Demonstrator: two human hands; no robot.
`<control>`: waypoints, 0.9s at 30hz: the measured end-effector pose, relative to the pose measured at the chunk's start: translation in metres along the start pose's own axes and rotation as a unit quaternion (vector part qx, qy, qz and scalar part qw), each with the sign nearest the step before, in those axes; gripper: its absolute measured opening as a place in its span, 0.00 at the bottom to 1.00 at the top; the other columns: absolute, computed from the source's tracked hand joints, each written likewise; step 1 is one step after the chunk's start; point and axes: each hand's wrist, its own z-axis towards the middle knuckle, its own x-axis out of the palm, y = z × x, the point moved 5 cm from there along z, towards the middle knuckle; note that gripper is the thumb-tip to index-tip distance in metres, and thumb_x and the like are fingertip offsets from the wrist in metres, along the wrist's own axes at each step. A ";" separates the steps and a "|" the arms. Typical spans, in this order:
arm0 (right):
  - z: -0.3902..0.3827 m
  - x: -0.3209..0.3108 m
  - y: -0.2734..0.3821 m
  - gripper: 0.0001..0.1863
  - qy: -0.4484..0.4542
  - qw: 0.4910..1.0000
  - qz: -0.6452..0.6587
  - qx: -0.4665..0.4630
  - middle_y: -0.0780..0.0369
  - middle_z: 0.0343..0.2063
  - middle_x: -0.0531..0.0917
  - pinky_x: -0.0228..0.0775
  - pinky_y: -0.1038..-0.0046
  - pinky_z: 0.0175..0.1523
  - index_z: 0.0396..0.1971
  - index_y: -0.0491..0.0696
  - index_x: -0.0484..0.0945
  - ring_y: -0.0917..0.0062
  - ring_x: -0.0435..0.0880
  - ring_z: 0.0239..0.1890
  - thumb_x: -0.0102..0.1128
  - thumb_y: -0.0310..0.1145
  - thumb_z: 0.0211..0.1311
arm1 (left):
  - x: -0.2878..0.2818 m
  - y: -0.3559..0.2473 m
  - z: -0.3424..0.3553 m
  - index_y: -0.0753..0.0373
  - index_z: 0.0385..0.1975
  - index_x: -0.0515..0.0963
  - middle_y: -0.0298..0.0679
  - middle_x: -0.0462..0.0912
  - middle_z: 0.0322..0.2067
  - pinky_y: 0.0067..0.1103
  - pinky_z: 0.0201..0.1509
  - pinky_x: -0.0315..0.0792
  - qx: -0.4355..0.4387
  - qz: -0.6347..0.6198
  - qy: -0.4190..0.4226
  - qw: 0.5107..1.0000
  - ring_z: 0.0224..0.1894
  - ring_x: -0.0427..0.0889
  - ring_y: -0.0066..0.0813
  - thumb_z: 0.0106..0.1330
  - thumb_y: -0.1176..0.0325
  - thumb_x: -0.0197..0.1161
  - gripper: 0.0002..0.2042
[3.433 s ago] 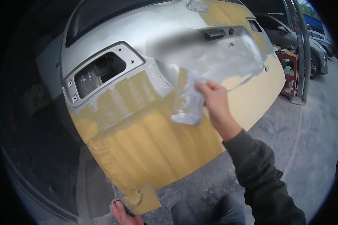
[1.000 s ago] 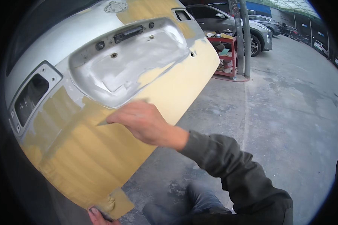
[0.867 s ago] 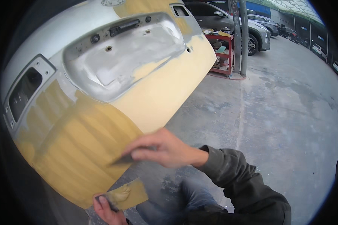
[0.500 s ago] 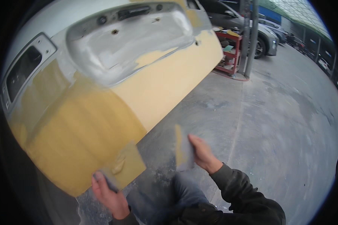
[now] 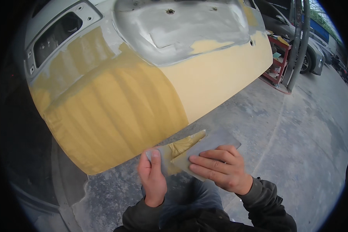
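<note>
My left hand (image 5: 154, 178) is closed on a thin flat putty plate (image 5: 165, 159), thumb on top, its face smeared with yellow putty. My right hand (image 5: 229, 171) grips a wide grey putty spreader (image 5: 217, 140), fingers laid flat along its face. The spreader's edge lies across the plate, with a ridge of yellow body putty (image 5: 183, 145) heaped against it. Both tools are just off the lower edge of a car tailgate (image 5: 216, 85). A broad coat of darker yellow putty (image 5: 123, 104) covers the tailgate's lower left, streaked and touching a paler yellow area.
A red tool trolley (image 5: 281, 58) stands beside grey posts (image 5: 296, 50) at the upper right, with a parked silver car (image 5: 316, 54) behind. Grey concrete floor (image 5: 259, 116) runs along the right. My legs (image 5: 197, 197) are below my hands.
My hands have come together. The right spreader has moved from apart onto the left plate, gathering putty into a ridge. The view has shifted, so the tailgate appears higher and farther right.
</note>
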 end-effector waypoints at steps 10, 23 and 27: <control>0.010 0.023 -0.047 0.19 0.012 0.997 0.049 0.053 0.64 0.52 0.91 0.77 0.69 0.51 0.48 0.49 0.89 0.72 0.88 0.54 0.64 0.25 0.55 | -0.055 -0.040 0.006 0.68 0.48 0.76 0.36 0.82 0.44 0.22 0.56 0.73 0.138 -0.004 -0.165 0.977 0.47 0.78 0.21 0.86 0.62 0.51 0.13; 0.117 0.087 -0.136 0.22 -0.176 0.981 -0.072 0.045 0.66 0.52 0.91 0.74 0.69 0.55 0.50 0.49 0.89 0.71 0.88 0.52 0.61 0.16 0.57 | -0.111 -0.035 -0.015 0.68 0.55 0.76 0.39 0.82 0.52 0.26 0.61 0.74 0.138 0.030 -0.176 0.974 0.53 0.80 0.25 0.86 0.62 0.51 0.14; 0.114 0.095 -0.138 0.21 -0.169 0.981 -0.071 0.055 0.66 0.53 0.91 0.74 0.68 0.57 0.50 0.49 0.89 0.72 0.87 0.54 0.62 0.20 0.57 | -0.108 -0.034 -0.013 0.68 0.56 0.76 0.39 0.82 0.52 0.26 0.61 0.74 0.135 0.034 -0.179 0.974 0.54 0.80 0.26 0.86 0.62 0.51 0.15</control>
